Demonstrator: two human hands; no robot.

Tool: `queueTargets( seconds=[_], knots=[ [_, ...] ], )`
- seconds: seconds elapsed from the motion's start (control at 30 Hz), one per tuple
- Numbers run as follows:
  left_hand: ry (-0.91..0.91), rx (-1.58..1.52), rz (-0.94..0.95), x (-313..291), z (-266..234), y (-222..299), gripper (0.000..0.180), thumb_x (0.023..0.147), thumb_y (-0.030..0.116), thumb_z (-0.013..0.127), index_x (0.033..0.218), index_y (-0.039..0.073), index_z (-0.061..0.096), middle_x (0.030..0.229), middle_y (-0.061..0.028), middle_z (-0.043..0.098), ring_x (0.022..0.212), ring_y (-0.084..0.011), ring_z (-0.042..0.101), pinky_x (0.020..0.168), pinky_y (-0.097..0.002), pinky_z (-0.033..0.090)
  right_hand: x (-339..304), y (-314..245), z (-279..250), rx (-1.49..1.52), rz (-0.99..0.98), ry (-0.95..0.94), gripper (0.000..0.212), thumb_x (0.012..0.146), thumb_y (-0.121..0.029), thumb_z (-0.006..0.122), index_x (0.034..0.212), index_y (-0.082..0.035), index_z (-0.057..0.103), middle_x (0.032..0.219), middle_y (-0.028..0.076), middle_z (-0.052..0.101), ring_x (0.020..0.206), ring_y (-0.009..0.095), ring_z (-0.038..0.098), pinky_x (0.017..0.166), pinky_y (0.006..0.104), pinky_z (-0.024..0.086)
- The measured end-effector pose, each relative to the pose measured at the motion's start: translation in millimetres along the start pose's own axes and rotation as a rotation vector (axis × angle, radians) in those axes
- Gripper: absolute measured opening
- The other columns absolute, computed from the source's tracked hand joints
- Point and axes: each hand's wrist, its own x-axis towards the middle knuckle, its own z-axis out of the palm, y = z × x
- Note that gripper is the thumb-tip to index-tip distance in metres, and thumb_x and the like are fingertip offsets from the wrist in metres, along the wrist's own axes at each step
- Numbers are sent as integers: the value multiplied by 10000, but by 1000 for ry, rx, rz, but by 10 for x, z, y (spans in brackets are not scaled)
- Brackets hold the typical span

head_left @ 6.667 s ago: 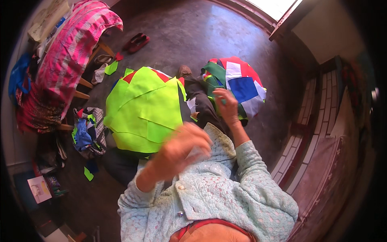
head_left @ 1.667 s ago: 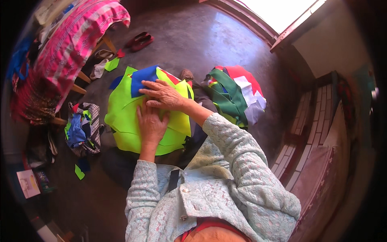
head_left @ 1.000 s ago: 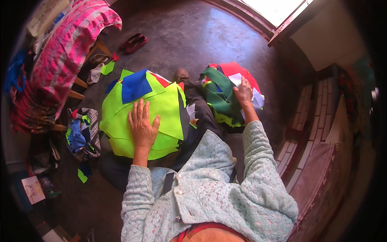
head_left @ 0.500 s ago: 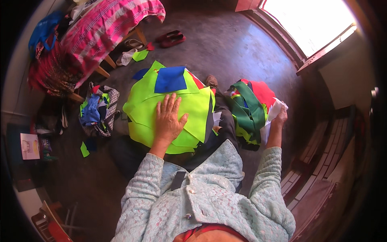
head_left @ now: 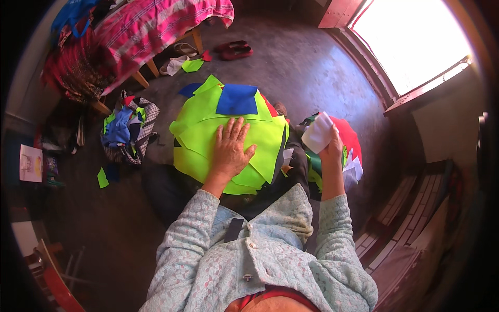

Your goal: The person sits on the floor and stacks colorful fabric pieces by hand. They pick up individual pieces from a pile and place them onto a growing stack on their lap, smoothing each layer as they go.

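My left hand lies flat, fingers outstretched, on a broad round layer of overlapping lime-yellow fabric pieces in front of me. A blue fabric piece rests on the layer's far edge, just beyond my fingertips; bits of red and dark cloth stick out at the sides. To the right, my right hand grips a white fabric piece, raised over a pile of scraps. That pile shows red cloth, white scraps and some green; my hand and forearm hide part of it.
A checked bag of mixed scraps stands on the floor at left, near a loose lime scrap. Dark red shoes lie beyond, beside a bed with a pink plaid cover. A bright doorway is at far right.
My right hand has moved left and inward from the pile's right side, bringing the white fabric piece up with it. My left hand stays flat on the lime layer. The whole view has shifted slightly.
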Motion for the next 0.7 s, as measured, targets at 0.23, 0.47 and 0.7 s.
queueTargets(
  seconds=[0.23,0.47,0.7],
  knots=[
    [6,-13,-14,-18,-9,-30,610,868,410,595,1356,64,476,1479,-107,385,1382,-295,325,1127,-523,227,143,177,1258,-1304,-779,268,194,934,-191,588,1010,-24,650,932,184,665,795,324,660,678,366,525],
    [37,-30,-16,-26,63,-43,621,849,422,616,1337,56,498,1458,-118,409,1380,-294,329,1129,-525,222,12,1146,1293,-1880,-651,-542,493,934,-405,519,1358,-155,503,1497,204,333,1410,352,277,1092,495,265],
    [33,-30,-19,-19,6,-31,612,847,417,622,1317,39,517,1444,-130,422,1374,-295,336,1131,-516,223,-26,1070,1144,-1816,-680,-554,493,978,-418,440,1435,-233,442,1545,123,286,1434,323,240,1133,513,188]
  ],
)
